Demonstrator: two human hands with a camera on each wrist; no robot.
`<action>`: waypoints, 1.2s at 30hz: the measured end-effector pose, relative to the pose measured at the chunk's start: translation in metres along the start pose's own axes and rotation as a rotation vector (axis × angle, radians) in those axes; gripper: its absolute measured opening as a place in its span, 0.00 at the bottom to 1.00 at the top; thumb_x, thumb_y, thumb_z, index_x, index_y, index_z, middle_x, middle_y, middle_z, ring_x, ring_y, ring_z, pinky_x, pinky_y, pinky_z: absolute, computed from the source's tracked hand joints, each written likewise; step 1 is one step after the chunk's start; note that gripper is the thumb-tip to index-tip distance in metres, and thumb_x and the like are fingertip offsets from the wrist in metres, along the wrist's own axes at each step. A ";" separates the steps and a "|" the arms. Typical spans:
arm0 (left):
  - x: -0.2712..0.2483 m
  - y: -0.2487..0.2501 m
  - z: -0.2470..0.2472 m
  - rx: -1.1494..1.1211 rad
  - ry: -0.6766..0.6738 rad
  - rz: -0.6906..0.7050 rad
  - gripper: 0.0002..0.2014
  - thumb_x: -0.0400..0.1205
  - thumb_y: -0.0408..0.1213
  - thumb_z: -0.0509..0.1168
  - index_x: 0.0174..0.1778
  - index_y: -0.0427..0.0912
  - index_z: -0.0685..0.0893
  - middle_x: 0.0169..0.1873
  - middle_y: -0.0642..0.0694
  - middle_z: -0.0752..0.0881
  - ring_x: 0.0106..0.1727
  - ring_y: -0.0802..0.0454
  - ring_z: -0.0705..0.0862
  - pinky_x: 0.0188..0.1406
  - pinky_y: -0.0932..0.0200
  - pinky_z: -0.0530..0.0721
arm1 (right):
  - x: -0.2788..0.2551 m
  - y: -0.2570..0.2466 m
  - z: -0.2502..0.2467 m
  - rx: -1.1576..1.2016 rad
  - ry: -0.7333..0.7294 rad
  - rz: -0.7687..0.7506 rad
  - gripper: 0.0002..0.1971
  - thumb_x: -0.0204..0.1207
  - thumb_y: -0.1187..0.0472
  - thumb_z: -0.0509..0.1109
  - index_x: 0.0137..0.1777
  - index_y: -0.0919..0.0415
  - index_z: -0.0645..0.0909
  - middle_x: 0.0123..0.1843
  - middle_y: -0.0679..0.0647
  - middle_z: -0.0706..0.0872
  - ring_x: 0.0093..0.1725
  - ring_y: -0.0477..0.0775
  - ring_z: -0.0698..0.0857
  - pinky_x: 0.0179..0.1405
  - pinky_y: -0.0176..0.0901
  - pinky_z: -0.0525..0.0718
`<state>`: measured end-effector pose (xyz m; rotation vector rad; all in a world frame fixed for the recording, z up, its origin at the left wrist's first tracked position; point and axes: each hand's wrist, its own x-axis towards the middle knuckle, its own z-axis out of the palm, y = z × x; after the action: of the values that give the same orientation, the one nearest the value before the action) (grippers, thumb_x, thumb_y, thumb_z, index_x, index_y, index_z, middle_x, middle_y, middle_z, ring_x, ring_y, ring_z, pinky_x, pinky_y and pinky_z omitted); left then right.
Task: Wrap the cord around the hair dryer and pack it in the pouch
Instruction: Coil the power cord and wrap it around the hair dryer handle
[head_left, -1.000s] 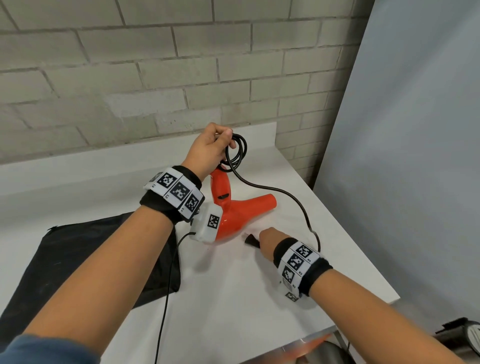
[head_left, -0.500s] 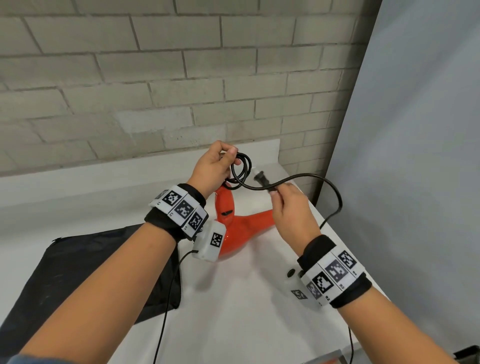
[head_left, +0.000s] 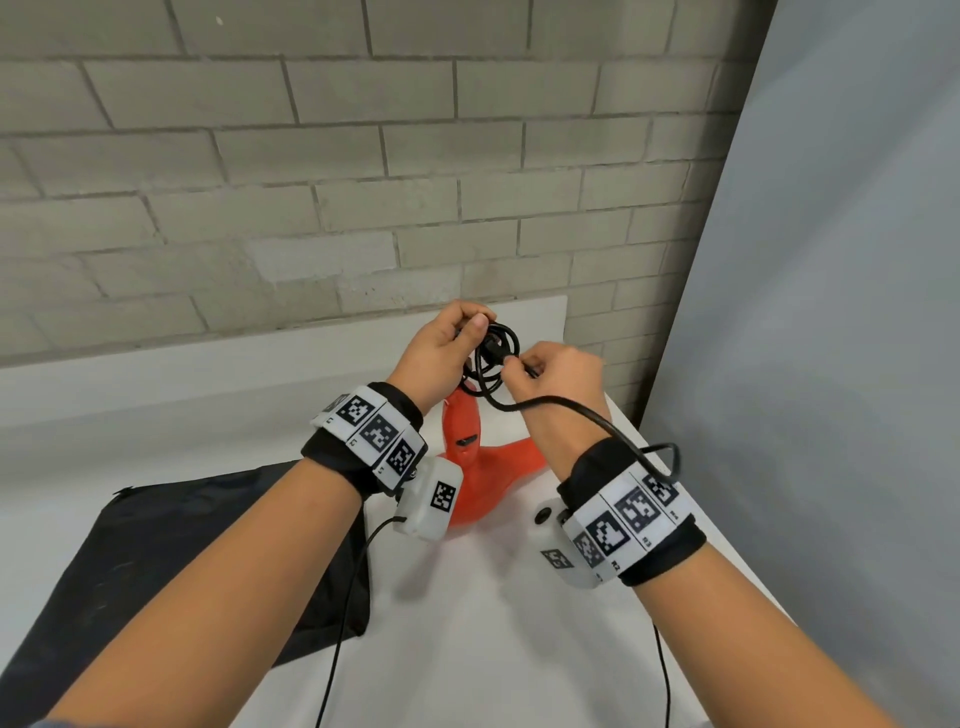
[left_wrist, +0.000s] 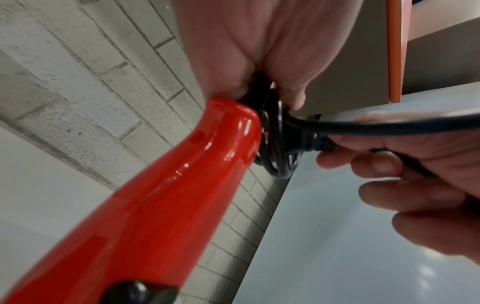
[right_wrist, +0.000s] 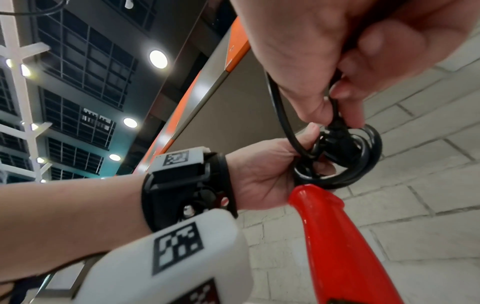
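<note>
At the far end of the white worktop, the left hand grips the coiled black cord atop the upright handle of the red hair dryer, fingers curled round the loops. The right hand pinches the plug end against the coil. The glossy plastic shell likely slips; the rubbery cord probably springs open unless pinned, so hold handle and coil together. The black pouch lies flat at the left; nothing shows inside, and its opening cannot be made out.
</note>
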<state>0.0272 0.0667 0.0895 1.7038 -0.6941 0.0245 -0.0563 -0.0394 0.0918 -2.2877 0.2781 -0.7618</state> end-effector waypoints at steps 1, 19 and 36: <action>0.001 -0.001 0.000 -0.010 0.000 0.000 0.06 0.84 0.37 0.55 0.50 0.45 0.77 0.38 0.53 0.80 0.39 0.64 0.80 0.43 0.65 0.79 | -0.001 -0.002 0.003 -0.026 -0.026 -0.024 0.12 0.74 0.58 0.65 0.36 0.67 0.82 0.32 0.59 0.83 0.30 0.54 0.77 0.28 0.39 0.72; 0.006 0.000 0.001 -0.072 -0.170 -0.019 0.07 0.84 0.37 0.53 0.50 0.47 0.76 0.38 0.53 0.79 0.32 0.71 0.79 0.41 0.71 0.77 | 0.015 0.009 0.027 0.073 0.087 -0.035 0.09 0.73 0.64 0.68 0.42 0.60 0.68 0.44 0.54 0.71 0.40 0.51 0.72 0.35 0.33 0.68; 0.012 -0.006 -0.008 -0.059 -0.015 -0.047 0.06 0.84 0.35 0.56 0.52 0.42 0.76 0.36 0.53 0.80 0.22 0.67 0.73 0.25 0.75 0.74 | 0.014 0.037 0.034 0.308 -0.225 -0.039 0.10 0.81 0.61 0.53 0.51 0.61 0.76 0.42 0.53 0.79 0.42 0.50 0.77 0.43 0.41 0.74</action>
<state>0.0431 0.0692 0.0906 1.6649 -0.6594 -0.0412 -0.0240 -0.0534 0.0533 -2.0650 0.0097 -0.5192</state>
